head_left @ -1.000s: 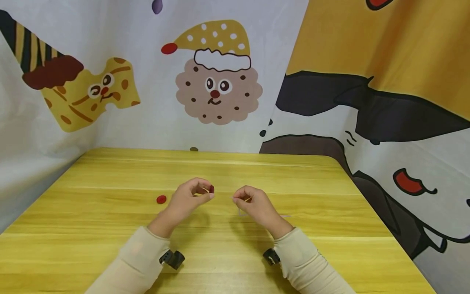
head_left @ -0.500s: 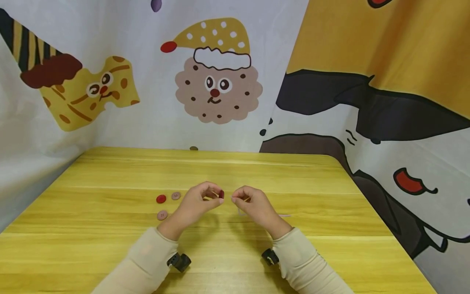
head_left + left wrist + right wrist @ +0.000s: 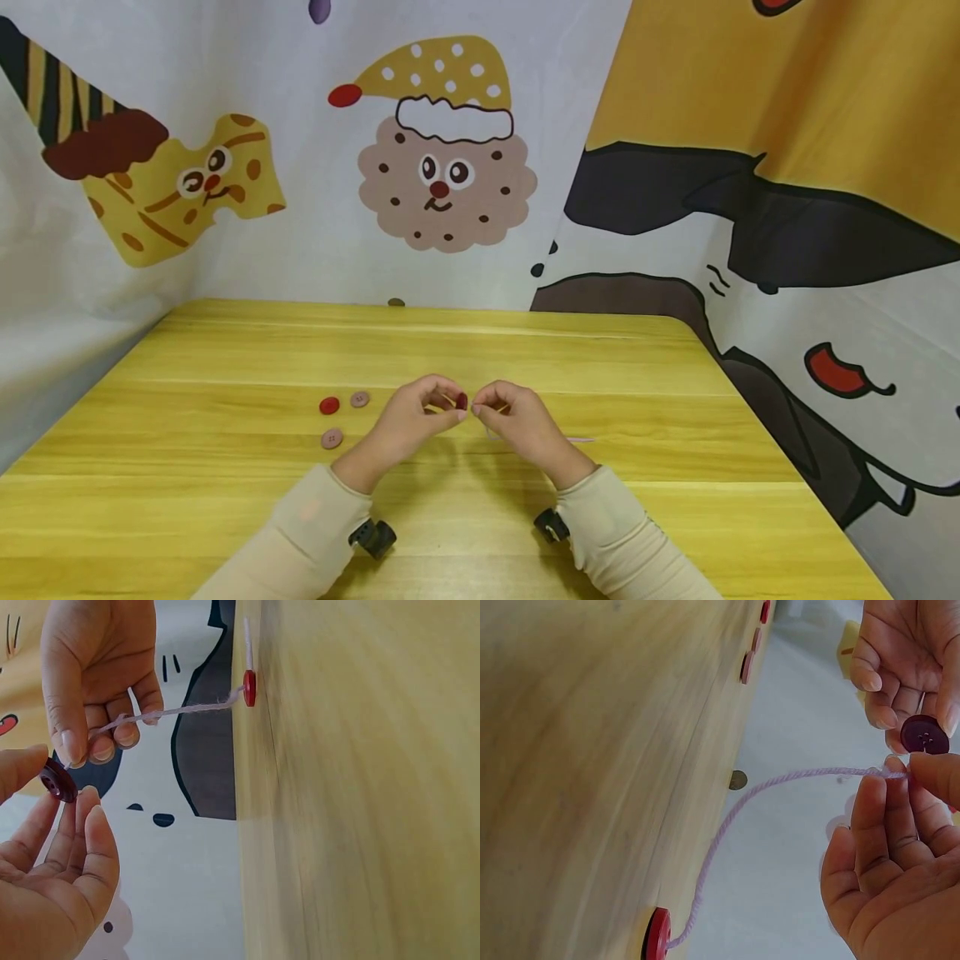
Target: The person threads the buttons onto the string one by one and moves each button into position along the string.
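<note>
My left hand (image 3: 408, 417) pinches a dark maroon button (image 3: 924, 735) between thumb and fingertips, its face with small holes turned partly to the right wrist view. Close beside it, my right hand (image 3: 522, 417) pinches a lilac yarn (image 3: 735, 806) near its end. In the left wrist view the yarn's tip reaches right up to the maroon button (image 3: 58, 780). From the right fingers the yarn runs down to a red button (image 3: 250, 688) standing at the table surface, strung on it. A yarn tail (image 3: 580, 439) lies to the right, partly hidden behind the right hand.
Left of the hands, a red button (image 3: 329, 406) and two dusty pink buttons, one farther back (image 3: 360, 400) and one nearer (image 3: 332, 438), lie on the wooden table (image 3: 225, 517). A printed cartoon curtain (image 3: 285, 275) hangs behind the table.
My left hand has moved right with the maroon button, up to the right fingertips, uncovering the two pink buttons. The right hand has stayed nearly still.
</note>
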Motion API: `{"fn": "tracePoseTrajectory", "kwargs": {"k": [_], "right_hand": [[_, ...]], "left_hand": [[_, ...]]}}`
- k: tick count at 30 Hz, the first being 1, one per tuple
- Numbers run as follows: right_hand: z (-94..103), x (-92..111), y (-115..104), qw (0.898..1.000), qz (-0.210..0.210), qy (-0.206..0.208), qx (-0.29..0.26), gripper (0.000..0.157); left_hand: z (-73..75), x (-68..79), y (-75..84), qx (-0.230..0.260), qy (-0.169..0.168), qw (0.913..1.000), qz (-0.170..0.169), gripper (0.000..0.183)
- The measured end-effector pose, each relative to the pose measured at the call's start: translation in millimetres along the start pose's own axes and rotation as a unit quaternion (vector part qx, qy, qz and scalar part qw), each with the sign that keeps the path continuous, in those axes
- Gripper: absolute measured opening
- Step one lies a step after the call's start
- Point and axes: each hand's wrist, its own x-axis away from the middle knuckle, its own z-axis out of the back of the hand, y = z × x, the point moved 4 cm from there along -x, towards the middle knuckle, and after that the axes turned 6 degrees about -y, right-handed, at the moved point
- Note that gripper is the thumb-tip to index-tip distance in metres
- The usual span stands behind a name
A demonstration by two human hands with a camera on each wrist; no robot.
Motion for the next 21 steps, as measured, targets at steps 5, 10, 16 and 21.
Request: {"fn": "tracePoseTrajectory", "kwargs": {"k": [5, 10, 16, 21], "right_hand": [[-1.0, 0.5, -0.6, 1.000, 0.003, 0.000, 0.002, 0.007], [-1.9, 1.0, -2.0, 1.000, 0.004, 0.000, 0.001, 0.006], [-3.0, 2.1, -3.5, 1.000, 0.002, -0.001, -0.006, 0.007], [-3.2, 2.2, -3.3, 1.000, 0.003, 0.000, -0.012, 0.008]], "left_hand": [[-0.6, -0.2, 0.0, -0.002, -0.001, 1.0000, -0.007, 0.018], [-1.4, -0.3, 0.7, -0.001, -0.004, 1.0000, -0.008, 0.018], [-2.2, -0.4, 0.8, -0.003, -0.003, 1.0000, -0.004, 0.018], [-2.6, -0.2, 1.3, 0.000, -0.004, 1.0000, -0.001, 0.018]]}}
